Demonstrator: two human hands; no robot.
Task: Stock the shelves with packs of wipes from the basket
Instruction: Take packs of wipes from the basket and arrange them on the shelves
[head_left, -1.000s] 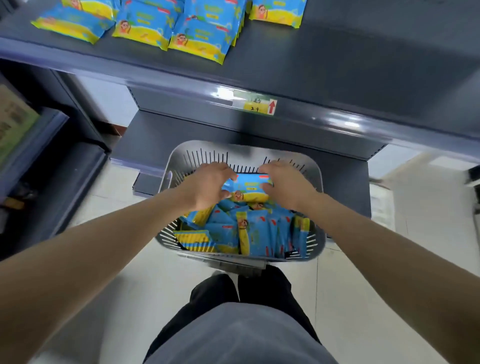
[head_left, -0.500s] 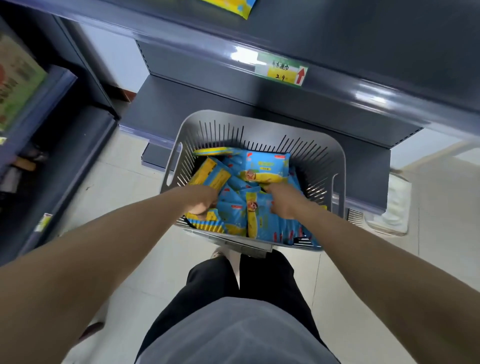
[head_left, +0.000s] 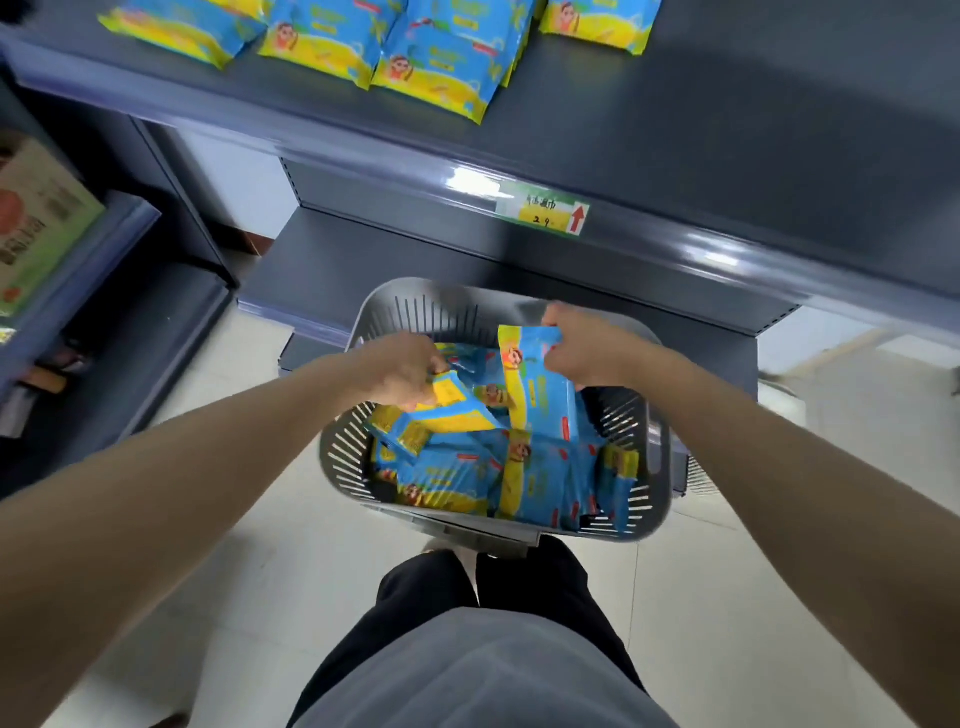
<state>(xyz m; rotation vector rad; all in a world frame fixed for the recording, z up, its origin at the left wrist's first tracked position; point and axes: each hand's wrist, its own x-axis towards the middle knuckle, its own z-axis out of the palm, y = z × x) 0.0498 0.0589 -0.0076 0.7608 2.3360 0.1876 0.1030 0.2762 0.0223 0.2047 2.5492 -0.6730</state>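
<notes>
While over the basket (head_left: 415, 301), the right hand (head_left: 587, 356) had its fingers clamped on one pack (head_left: 543, 395) by its top seam, and the left hand (head_left: 405, 371) pinched another pack (head_left: 457, 415) by its yellow end; both looked light, soft and slick, best held by the seams.

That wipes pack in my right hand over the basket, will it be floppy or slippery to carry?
Probably soft, not stiff: the pack hangs from the right hand, which grips its top edge. Its glossy film may be a little slippery. It seems light, since one hand holds it up by an edge.
</notes>
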